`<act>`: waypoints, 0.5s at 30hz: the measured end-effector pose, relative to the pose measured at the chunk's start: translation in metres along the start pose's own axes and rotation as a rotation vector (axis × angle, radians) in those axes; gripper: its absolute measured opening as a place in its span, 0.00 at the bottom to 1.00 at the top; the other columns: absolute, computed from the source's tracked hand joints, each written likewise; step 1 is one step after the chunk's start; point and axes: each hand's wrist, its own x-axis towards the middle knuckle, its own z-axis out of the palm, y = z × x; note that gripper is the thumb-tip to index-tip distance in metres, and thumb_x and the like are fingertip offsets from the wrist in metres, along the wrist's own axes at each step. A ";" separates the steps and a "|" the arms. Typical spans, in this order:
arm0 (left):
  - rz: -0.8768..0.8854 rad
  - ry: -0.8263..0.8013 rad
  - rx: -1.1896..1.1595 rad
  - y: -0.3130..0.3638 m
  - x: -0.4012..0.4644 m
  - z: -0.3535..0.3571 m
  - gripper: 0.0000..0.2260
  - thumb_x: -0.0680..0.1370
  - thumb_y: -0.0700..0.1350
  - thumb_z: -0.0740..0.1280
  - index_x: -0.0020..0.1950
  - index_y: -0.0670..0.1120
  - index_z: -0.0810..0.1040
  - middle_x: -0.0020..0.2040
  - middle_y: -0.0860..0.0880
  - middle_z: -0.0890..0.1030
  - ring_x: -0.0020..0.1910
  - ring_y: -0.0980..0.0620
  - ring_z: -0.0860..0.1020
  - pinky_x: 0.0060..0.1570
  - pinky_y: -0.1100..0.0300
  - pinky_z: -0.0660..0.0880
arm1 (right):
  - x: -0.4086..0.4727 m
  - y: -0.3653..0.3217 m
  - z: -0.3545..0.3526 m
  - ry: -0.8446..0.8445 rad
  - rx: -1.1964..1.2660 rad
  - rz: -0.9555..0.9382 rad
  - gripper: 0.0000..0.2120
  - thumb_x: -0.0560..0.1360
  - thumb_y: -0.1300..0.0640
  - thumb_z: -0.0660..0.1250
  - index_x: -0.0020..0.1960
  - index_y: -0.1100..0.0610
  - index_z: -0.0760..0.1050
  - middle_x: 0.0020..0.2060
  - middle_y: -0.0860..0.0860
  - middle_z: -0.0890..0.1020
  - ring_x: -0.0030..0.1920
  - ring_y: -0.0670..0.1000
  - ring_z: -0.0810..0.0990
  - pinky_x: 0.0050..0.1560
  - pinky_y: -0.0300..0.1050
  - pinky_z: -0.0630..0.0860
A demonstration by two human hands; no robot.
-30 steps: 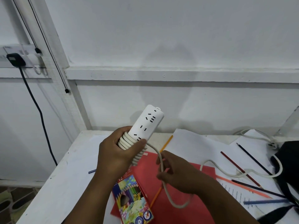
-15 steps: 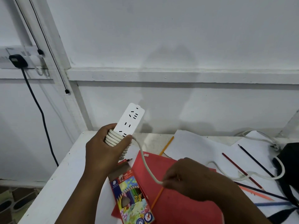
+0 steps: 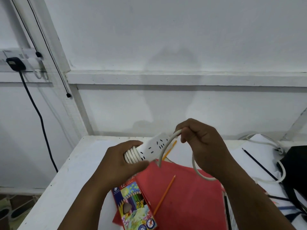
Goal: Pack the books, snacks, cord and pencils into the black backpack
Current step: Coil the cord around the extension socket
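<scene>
My left hand (image 3: 123, 161) grips a white power strip (image 3: 153, 146) at the end where several turns of its white cord (image 3: 163, 151) are wound. My right hand (image 3: 204, 145) holds the loose cord above the strip's far end, looping it over. The rest of the cord (image 3: 282, 168) trails right toward the black backpack (image 3: 297, 165) at the right edge. Under my hands lie a red book (image 3: 186, 201), a coloured pencil box (image 3: 134, 206) and an orange pencil (image 3: 164, 195). A dark pencil (image 3: 259, 163) lies on white paper.
The white table (image 3: 69, 173) ends at its left edge near my left arm. White papers (image 3: 239, 146) cover the right side. A black plug and cable (image 3: 15, 63) hang on the left wall. A wall ledge runs behind the table.
My right hand rose from low over the red book to above the strip's far end, carrying the cord up in a loop. The power strip tilted down toward level.
</scene>
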 end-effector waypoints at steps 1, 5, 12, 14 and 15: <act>0.013 -0.064 -0.002 0.000 -0.001 -0.001 0.19 0.67 0.49 0.81 0.55 0.61 0.81 0.49 0.66 0.83 0.48 0.64 0.82 0.42 0.68 0.78 | 0.004 0.001 0.002 0.029 0.028 0.028 0.14 0.81 0.60 0.60 0.42 0.45 0.76 0.36 0.39 0.79 0.37 0.46 0.76 0.40 0.30 0.69; 0.073 -0.229 -0.055 0.003 -0.007 -0.007 0.22 0.65 0.40 0.81 0.56 0.55 0.83 0.52 0.56 0.85 0.51 0.55 0.84 0.48 0.56 0.81 | 0.017 0.020 0.007 0.112 0.151 0.203 0.14 0.82 0.63 0.61 0.44 0.52 0.82 0.28 0.39 0.76 0.33 0.47 0.69 0.37 0.37 0.68; 0.103 -0.226 -0.237 0.012 -0.010 -0.017 0.21 0.63 0.39 0.80 0.55 0.49 0.85 0.51 0.48 0.86 0.51 0.47 0.84 0.48 0.55 0.82 | 0.009 0.046 0.023 0.148 0.332 0.449 0.11 0.81 0.59 0.63 0.47 0.55 0.85 0.31 0.49 0.77 0.32 0.49 0.72 0.36 0.45 0.70; 0.092 -0.212 -0.268 0.013 -0.010 -0.017 0.21 0.63 0.39 0.80 0.54 0.49 0.85 0.51 0.47 0.86 0.50 0.47 0.84 0.46 0.57 0.81 | 0.001 0.048 0.031 0.109 0.340 0.479 0.11 0.81 0.60 0.64 0.46 0.54 0.84 0.35 0.56 0.80 0.33 0.50 0.74 0.35 0.45 0.72; 0.079 -0.195 -0.297 0.012 -0.011 -0.015 0.20 0.63 0.40 0.80 0.54 0.49 0.85 0.50 0.47 0.86 0.49 0.48 0.84 0.45 0.58 0.81 | -0.003 0.048 0.035 0.097 0.366 0.486 0.11 0.80 0.62 0.63 0.47 0.54 0.84 0.35 0.58 0.79 0.32 0.50 0.72 0.33 0.44 0.70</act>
